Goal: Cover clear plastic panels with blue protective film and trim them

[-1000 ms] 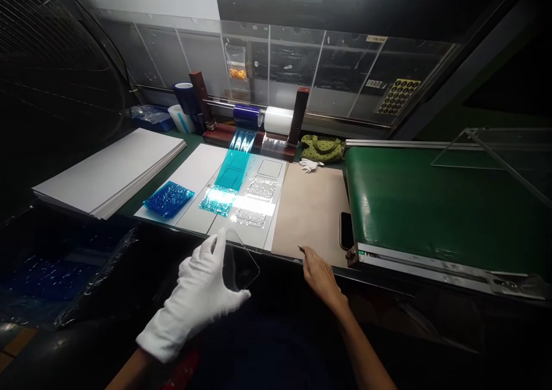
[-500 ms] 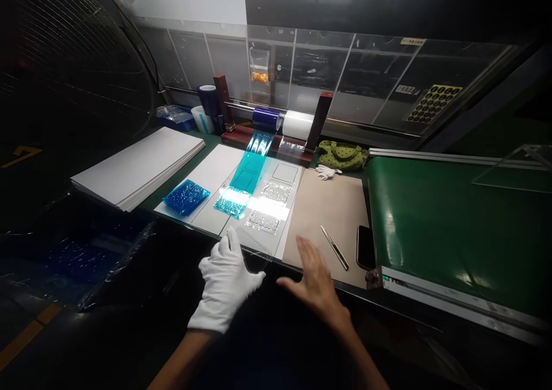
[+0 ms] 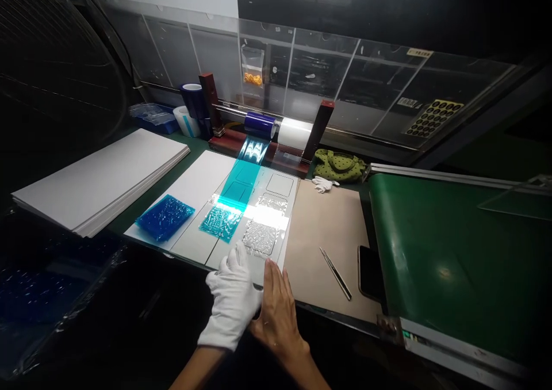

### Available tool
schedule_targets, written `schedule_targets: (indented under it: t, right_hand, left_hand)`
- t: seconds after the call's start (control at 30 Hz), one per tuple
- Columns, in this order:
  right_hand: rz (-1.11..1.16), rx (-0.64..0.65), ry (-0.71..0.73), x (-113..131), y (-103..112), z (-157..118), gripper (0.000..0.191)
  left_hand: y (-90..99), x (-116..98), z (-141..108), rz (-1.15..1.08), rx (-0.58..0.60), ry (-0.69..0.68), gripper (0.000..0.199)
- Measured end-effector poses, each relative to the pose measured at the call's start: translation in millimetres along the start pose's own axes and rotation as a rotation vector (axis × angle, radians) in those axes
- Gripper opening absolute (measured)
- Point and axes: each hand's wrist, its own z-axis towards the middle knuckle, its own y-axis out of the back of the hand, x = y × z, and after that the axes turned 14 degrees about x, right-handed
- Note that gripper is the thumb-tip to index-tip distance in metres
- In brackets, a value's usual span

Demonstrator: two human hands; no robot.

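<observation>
- white-gloved left hand [image 3: 233, 298] at the near edge of the clear plastic sheet [image 3: 259, 269], fingers curled, cannot tell if clamped on anything
- bare right hand [image 3: 276, 315] just beside it, grip open

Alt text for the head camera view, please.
A white-gloved left hand and a bare right hand rest at the near edge of a clear plastic sheet with a teal film square on it, beside tweezers on tan paper.
</observation>
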Motion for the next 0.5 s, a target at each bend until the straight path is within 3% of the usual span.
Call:
schedule_targets:
  t: [0.13,0.3,0.5]
  right_hand:
    - [-0.077,0.002,0.020,-36.9,6.4,38.5,0.102]
    - [-0.240,0.022,-0.005,-105.4,34.5,118.1,0.101]
    - [-0.415,0.075,-0.015,-169.4,60.3,213.5,0.099]
  left_hand:
    - [-5.3,13.7,30.0,-0.046,-0.043,0.012,0.104]
    - [-16.4,59.4,49.9,-0.063,-0.101,0.085,0.089]
    - [-50.8,101.2,47.0,-0.101,0.105,0.193,0.075]
